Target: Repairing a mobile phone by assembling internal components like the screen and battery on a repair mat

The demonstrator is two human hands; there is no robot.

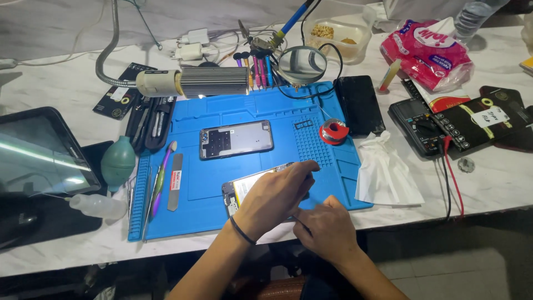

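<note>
Both hands work on an opened phone [244,189] that lies on the blue mat [211,183], close to the front edge of the counter [499,178]. The left hand [275,194] lies over the phone, fingers curled down onto its right end, a dark band round the wrist; whether the fingertips pinch anything cannot be told. The right hand [325,225] sits just beside it at the mat's front edge, fingers folded narrow, thumb pointing toward the phone; nothing shows inside its grip.

Farther back on the mat lies a phone back cover [236,139], well apart from the hands. A red solder spool [334,132] stands near the mat's right side, a white tissue [386,172] just off its right edge. A toothbrush [161,178] and a metal pry tool [175,182] lie along the mat's left side, with a green air blower [117,162] beyond it on the counter.
</note>
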